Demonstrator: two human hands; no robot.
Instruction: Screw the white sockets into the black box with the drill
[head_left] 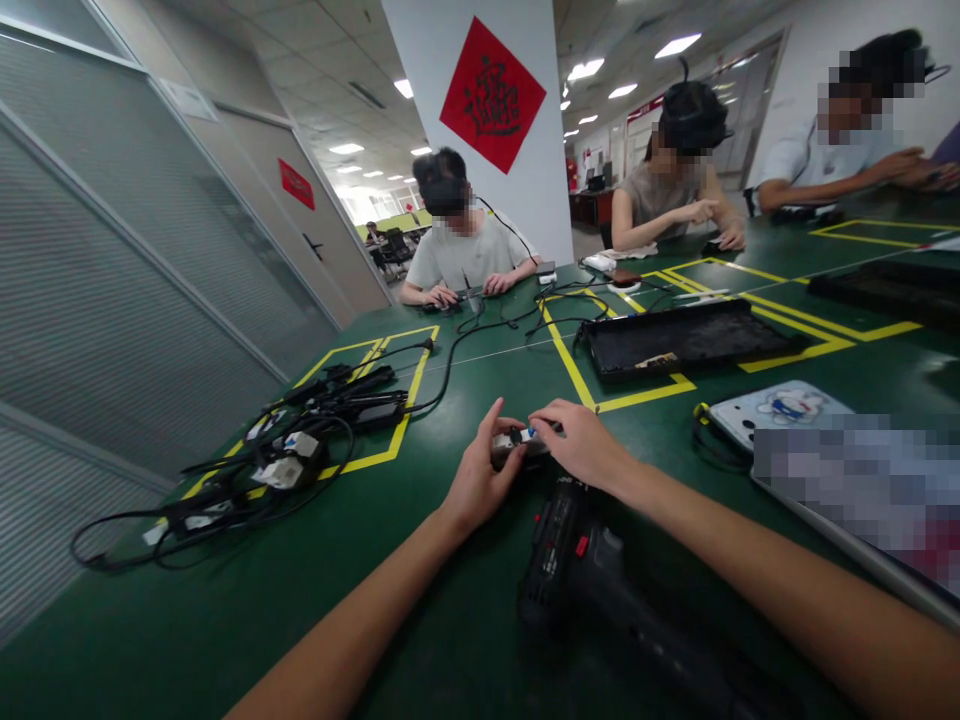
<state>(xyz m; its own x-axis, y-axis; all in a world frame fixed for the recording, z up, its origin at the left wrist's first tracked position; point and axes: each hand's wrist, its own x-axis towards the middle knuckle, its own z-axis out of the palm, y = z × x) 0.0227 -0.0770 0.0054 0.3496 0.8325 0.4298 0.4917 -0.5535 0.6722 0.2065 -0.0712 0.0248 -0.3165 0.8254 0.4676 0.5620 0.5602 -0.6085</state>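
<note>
My left hand (478,472) and my right hand (579,440) meet over a small grey device with a white and blue part (517,441) on the green table (420,590). Both hands have their fingers curled round it, the left gripping its left end and the right pinching its top from the right. A black power tool with a red button (570,560) lies on the table just in front of me, under my right forearm.
A heap of black cables and adapters (300,450) lies at the left inside a yellow marked box. A black tray (679,340) sits beyond my hands. A tablet-like case (787,410) lies at the right. Three other people work at the far side.
</note>
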